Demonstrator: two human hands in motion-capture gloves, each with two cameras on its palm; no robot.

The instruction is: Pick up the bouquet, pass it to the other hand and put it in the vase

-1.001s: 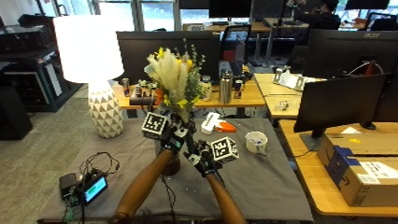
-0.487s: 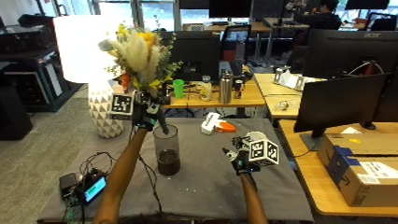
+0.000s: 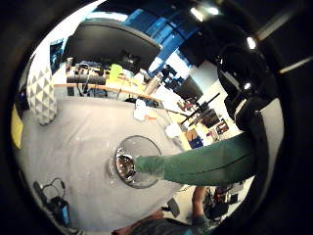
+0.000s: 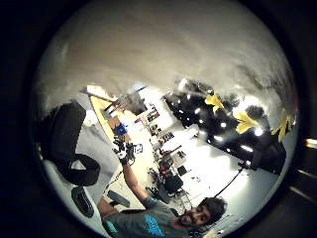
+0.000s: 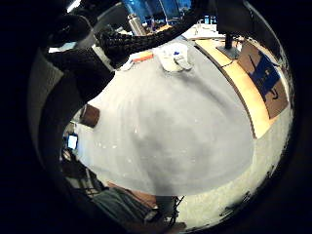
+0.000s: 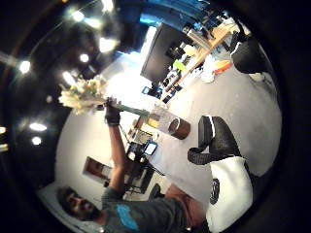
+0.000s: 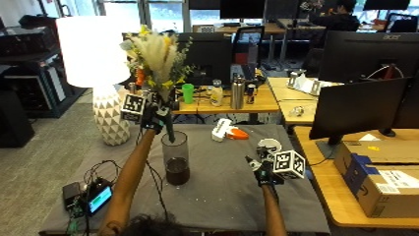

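In the outside view my left hand (image 7: 154, 115) grips the green stems of the bouquet (image 7: 156, 54), a bunch of cream plumes and yellow flowers held upright. The stem ends (image 7: 171, 135) reach the mouth of the tall glass vase (image 7: 175, 157), which stands on the grey cloth with dark filling at its bottom. The left little finger side palm view looks down on the vase (image 3: 134, 161) with the stems (image 3: 205, 164) at its opening. My right hand (image 7: 265, 169) hovers empty over the cloth to the right of the vase, fingers relaxed.
A white lamp (image 7: 98, 54) stands at the table's far left corner. A white and orange tool (image 7: 225, 132) and a white mug (image 7: 267, 145) lie behind the right hand. A small screen with cables (image 7: 95, 196) sits at the front left. Cardboard boxes (image 7: 383, 172) fill the right-hand desk.
The right hand let go of the bouquet and moved off to the right. The left hand carried it left over the vase and has brought the stems down to the vase's mouth.
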